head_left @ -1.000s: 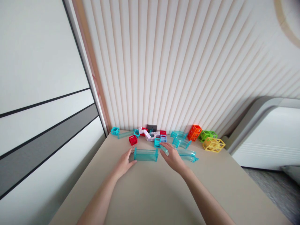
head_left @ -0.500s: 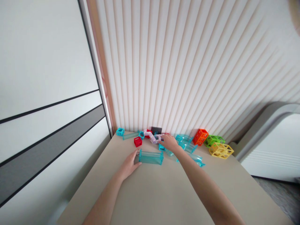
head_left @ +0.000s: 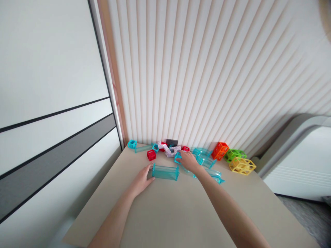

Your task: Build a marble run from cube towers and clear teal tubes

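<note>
A clear teal toy tube (head_left: 166,173) lies lengthwise on the table. At its left end is my left hand (head_left: 141,179), thumb on the near side and fingers on the far side, holding that end. My right hand (head_left: 188,161) reaches beyond the tube, its fingertips closed on a small blue cube-shaped frame block (head_left: 177,157); the hand covers part of the block. Just behind that block lies a white-lilac zigzag piece (head_left: 169,151). A red block (head_left: 151,155) stands beyond my left hand, and another red block (head_left: 185,148) sits behind my right hand.
Clear teal curved pieces (head_left: 205,160) lie right of my right hand. Farther right stand orange (head_left: 219,151), green (head_left: 234,155) and yellow (head_left: 242,166) frame blocks. A blue block (head_left: 132,144) and a black socket plate (head_left: 172,142) are by the ribbed wall (head_left: 165,86).
My right hand has moved slightly nearer, from beside the white-lilac piece to the blue block, uncovering a red block behind. My left hand stays at the tube's end.
</note>
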Motion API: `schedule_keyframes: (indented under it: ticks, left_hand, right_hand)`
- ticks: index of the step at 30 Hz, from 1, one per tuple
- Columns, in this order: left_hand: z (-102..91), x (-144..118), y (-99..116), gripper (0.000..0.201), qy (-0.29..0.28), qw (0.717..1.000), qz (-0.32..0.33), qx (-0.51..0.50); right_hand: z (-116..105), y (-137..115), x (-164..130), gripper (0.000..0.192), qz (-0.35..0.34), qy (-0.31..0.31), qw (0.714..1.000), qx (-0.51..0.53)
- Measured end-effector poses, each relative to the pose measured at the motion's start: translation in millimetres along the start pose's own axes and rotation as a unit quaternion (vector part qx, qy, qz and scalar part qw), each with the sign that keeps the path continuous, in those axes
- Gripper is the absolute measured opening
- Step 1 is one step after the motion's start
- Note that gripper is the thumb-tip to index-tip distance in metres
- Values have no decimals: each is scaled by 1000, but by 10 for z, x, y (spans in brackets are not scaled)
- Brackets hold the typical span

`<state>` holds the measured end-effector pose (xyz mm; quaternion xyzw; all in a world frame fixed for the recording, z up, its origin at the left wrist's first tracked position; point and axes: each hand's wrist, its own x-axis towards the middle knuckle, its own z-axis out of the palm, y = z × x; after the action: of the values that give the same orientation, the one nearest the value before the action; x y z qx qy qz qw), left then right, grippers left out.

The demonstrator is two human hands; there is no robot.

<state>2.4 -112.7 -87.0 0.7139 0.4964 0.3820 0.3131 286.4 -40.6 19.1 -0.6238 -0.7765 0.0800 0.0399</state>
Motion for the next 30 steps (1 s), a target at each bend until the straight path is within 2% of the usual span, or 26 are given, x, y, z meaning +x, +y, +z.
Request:
schedule_keyframes:
  ticks: [5, 8, 14, 18, 19, 21, 23, 26, 30]
  left_hand:
    - [3, -20, 33, 68, 7, 1000, -8, -15]
    - [-30, -54, 47, 70, 15, 999, -21, -34]
    - [-329, -74, 124, 55, 63, 992, -69, -85]
    - [-483, 20, 522, 57, 132, 978, -68, -149]
    - [-483, 41, 656, 59, 129, 975, -54, -175]
    - [-446, 72, 896, 63, 83, 975, -16, -204]
    - [-383, 90, 1031, 65, 74, 970, 0, -230]
    - [-306, 105, 977, 62, 151, 959, -7, -241]
    - [-258, 111, 632, 65, 268, 940, -30, -207]
  right_hand:
    - [12, 1, 22, 29, 19, 7, 997, 75]
    - [23, 32, 33, 32, 25, 34, 990, 135]
    - [-72, 48, -25, 36, 24, 116, 954, 275]
    - [-185, -259, -197, 38, -52, 118, 925, 357]
    - [-204, -383, -248, 38, -82, 108, 919, 371]
    - [-224, -646, -329, 40, -158, 78, 897, 405]
    - [-227, -882, -359, 43, -202, 74, 884, 415]
    - [-224, -1115, -280, 42, -232, 72, 904, 352]
    - [-250, -1228, 6, 40, -299, 24, 928, 221]
